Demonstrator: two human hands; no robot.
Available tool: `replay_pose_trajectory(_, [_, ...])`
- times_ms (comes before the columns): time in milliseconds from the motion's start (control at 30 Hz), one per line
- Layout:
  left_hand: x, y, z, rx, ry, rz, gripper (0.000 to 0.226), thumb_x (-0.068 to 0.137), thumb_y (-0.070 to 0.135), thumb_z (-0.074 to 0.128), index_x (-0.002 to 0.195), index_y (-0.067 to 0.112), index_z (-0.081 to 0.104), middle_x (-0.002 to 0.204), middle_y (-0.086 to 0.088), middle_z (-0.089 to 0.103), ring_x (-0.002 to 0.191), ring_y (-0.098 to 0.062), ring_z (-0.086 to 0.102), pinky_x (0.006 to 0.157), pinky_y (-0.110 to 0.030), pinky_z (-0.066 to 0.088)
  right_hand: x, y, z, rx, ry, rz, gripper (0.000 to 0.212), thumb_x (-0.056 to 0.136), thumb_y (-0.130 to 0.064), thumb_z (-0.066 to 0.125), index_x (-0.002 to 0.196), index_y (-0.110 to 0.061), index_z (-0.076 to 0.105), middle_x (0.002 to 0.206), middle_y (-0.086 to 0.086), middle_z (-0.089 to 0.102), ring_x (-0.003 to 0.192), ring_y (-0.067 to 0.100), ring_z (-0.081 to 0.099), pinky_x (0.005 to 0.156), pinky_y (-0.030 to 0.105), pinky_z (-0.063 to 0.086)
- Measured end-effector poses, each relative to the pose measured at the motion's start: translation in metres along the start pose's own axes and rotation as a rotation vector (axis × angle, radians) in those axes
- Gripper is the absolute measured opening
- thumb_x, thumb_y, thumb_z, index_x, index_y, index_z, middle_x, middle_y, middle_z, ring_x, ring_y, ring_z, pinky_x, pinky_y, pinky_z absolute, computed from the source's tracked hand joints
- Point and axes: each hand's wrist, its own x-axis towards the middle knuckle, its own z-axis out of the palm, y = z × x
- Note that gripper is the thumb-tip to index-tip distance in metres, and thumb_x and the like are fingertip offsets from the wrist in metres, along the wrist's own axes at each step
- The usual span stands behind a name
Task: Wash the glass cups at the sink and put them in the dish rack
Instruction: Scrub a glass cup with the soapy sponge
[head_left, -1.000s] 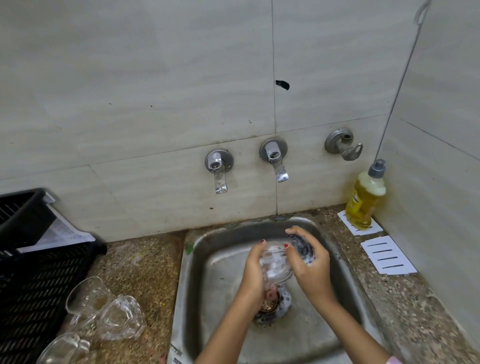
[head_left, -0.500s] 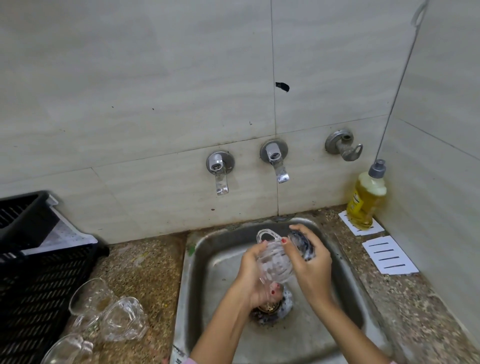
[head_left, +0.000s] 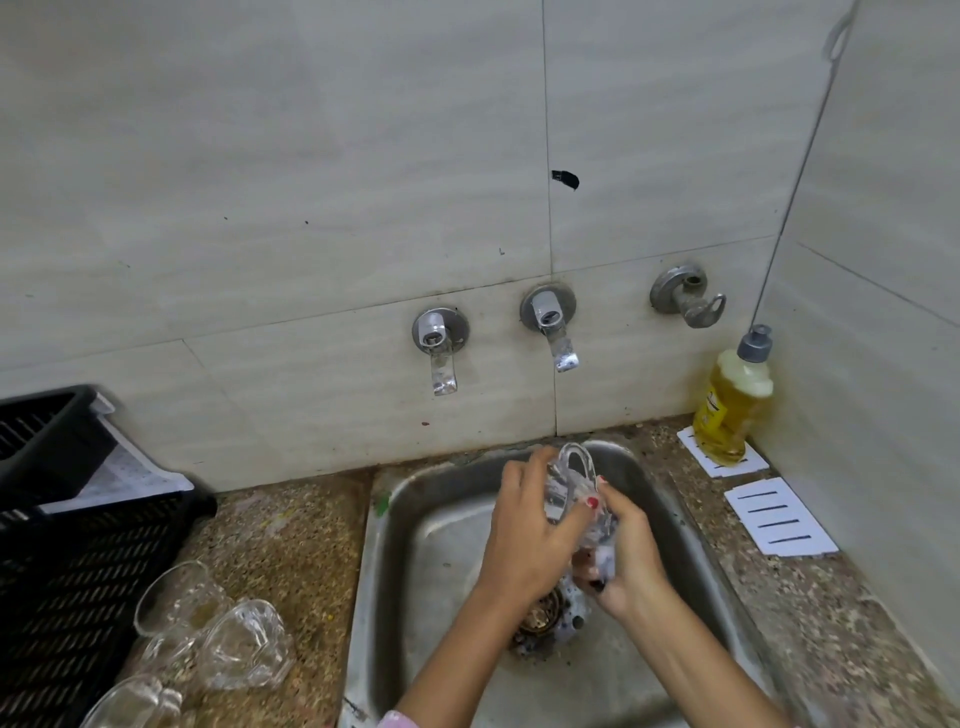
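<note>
Over the steel sink (head_left: 415, 519) my left hand (head_left: 524, 540) grips a clear glass cup (head_left: 569, 483), tilted with its handle pointing up and away. My right hand (head_left: 631, 556) is closed around a dark scrubber (head_left: 602, 561) pressed against the cup's lower end. Three more glass cups lie on their sides on the granite counter at the lower left: one (head_left: 174, 605), one (head_left: 247, 647) and one (head_left: 130, 704) at the frame's bottom edge. The black plastic dish rack (head_left: 78, 561) stands at the far left, right beside them.
Two wall taps (head_left: 439, 345) (head_left: 553, 325) and a third valve (head_left: 685, 296) sit above the sink; no water stream is visible. A yellow dish soap bottle (head_left: 732, 400) stands in the right corner beside white cards (head_left: 779, 514). The drain (head_left: 540, 616) lies below my hands.
The cup has turned in my hands so its handle now points up. My right hand with the scrubber slid from the cup's upper side down to its lower end.
</note>
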Motion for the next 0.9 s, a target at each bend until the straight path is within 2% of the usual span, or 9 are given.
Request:
replay_pose_trajectory(100, [-0.006, -0.008, 0.008, -0.077, 0.057, -0.050, 0.055, 0.095, 0.031, 0.050, 0.145, 0.023, 0.029, 0.129, 0.012, 0.038, 0.116, 0.005, 0.038, 0.092, 0.004, 0.027, 0.004, 0.000, -0.005, -0.169, 0.145, -0.148, 0.030, 0.080, -0.034, 0.066, 0.093, -0.008, 0.068, 0.069, 0.008, 0.062, 0.047, 0.019, 0.051, 0.043, 0.022, 0.032])
replay_pose_trajectory(167, [-0.011, -0.006, 0.020, -0.184, 0.221, -0.099, 0.044, 0.096, 0.028, 0.047, 0.138, 0.015, 0.044, 0.131, 0.008, 0.047, 0.117, 0.003, 0.045, 0.098, -0.005, 0.034, 0.007, -0.001, -0.005, -0.207, 0.230, -0.313, 0.020, 0.082, -0.030, 0.067, 0.090, -0.012, 0.065, 0.065, 0.005, 0.056, 0.045, 0.016, 0.046, 0.040, 0.019, 0.030])
replay_pose_trajectory(300, [-0.023, 0.002, 0.035, -0.306, 0.496, -0.210, 0.019, 0.090, 0.033, 0.049, 0.082, 0.025, 0.064, 0.088, 0.005, 0.065, 0.079, 0.005, 0.058, 0.072, -0.016, 0.044, 0.010, 0.002, -0.003, -0.419, 0.247, -0.591, 0.028, 0.077, -0.036, 0.072, 0.100, -0.020, 0.067, 0.082, 0.001, 0.062, 0.062, 0.010, 0.049, 0.058, 0.023, 0.038])
replay_pose_trajectory(400, [-0.016, 0.000, 0.027, -0.577, 0.383, -0.366, 0.031, 0.097, 0.023, 0.045, 0.075, 0.017, 0.067, 0.071, -0.003, 0.071, 0.067, -0.008, 0.066, 0.065, -0.020, 0.051, 0.000, -0.001, -0.002, -0.615, 0.255, -0.819, 0.024, 0.080, -0.029, 0.071, 0.103, -0.025, 0.065, 0.099, 0.000, 0.068, 0.084, 0.012, 0.061, 0.075, 0.029, 0.048])
replay_pose_trajectory(500, [-0.001, -0.003, 0.014, -1.001, 0.293, -0.733, 0.043, 0.098, 0.030, 0.043, 0.069, 0.009, 0.067, 0.057, -0.003, 0.063, 0.048, -0.014, 0.061, 0.049, -0.022, 0.046, -0.008, 0.000, -0.005, -1.002, 0.139, -1.230, 0.039, 0.078, -0.042, 0.065, 0.113, -0.024, 0.064, 0.101, -0.002, 0.065, 0.091, 0.009, 0.061, 0.080, 0.022, 0.049])
replay_pose_trajectory(633, [0.001, -0.001, 0.010, -1.074, 0.298, -0.889, 0.040, 0.095, 0.036, 0.047, 0.068, 0.009, 0.060, 0.045, 0.001, 0.057, 0.036, -0.010, 0.053, 0.051, -0.024, 0.040, 0.001, -0.005, -0.014, -1.262, -0.021, -1.584, 0.037, 0.080, -0.039, 0.061, 0.115, -0.027, 0.059, 0.106, 0.007, 0.063, 0.094, 0.021, 0.060, 0.082, 0.028, 0.047])
replay_pose_trajectory(767, [-0.003, -0.005, 0.014, -0.840, 0.374, -0.614, 0.041, 0.097, 0.030, 0.045, 0.077, 0.000, 0.065, 0.048, -0.002, 0.059, 0.039, -0.013, 0.053, 0.041, -0.019, 0.041, -0.003, 0.000, -0.004, -0.933, 0.021, -1.148, 0.026, 0.084, -0.032, 0.062, 0.109, -0.025, 0.063, 0.105, -0.008, 0.065, 0.098, 0.001, 0.058, 0.086, 0.014, 0.045])
replay_pose_trajectory(833, [-0.005, -0.015, 0.019, -0.509, 0.408, -0.348, 0.044, 0.096, 0.033, 0.048, 0.070, 0.003, 0.068, 0.057, -0.006, 0.067, 0.054, -0.018, 0.064, 0.053, -0.030, 0.053, -0.001, 0.004, 0.002, -0.754, 0.134, -0.764, 0.016, 0.089, -0.028, 0.060, 0.104, -0.024, 0.064, 0.103, -0.003, 0.067, 0.094, 0.008, 0.061, 0.081, 0.024, 0.049])
replay_pose_trajectory(900, [-0.010, -0.020, 0.022, -0.203, 0.385, -0.092, 0.058, 0.090, 0.052, 0.044, 0.059, 0.006, 0.061, 0.051, -0.007, 0.060, 0.048, -0.012, 0.056, 0.051, -0.029, 0.045, 0.002, 0.004, 0.003, -0.504, 0.148, -0.418, 0.023, 0.093, -0.032, 0.052, 0.102, -0.018, 0.066, 0.097, 0.008, 0.070, 0.088, 0.022, 0.064, 0.077, 0.040, 0.053])
